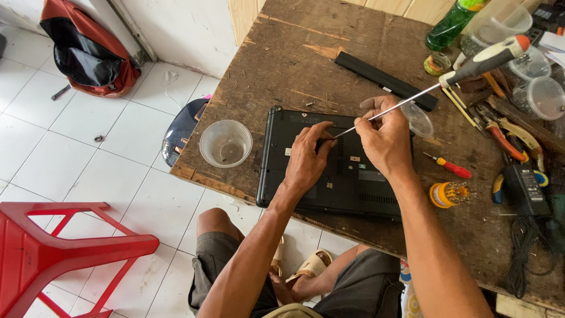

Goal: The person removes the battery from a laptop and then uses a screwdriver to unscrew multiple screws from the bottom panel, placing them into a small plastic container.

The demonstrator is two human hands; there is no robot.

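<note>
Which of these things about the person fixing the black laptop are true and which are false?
1. The black laptop lies bottom side up on the worn wooden table. True.
2. The right hand pinches the thin metal shaft of a long screwdriver with a grey and orange handle. True.
3. The clear plastic cup left of the laptop is full of water. False: it looks nearly empty.
4. The left hand rests on the floor. False: it rests on the laptop beside the screwdriver tip.
5. A red plastic stool stands on the white tiled floor. True.
6. The long black bar lies on the laptop. False: it lies on the table behind it.
</note>
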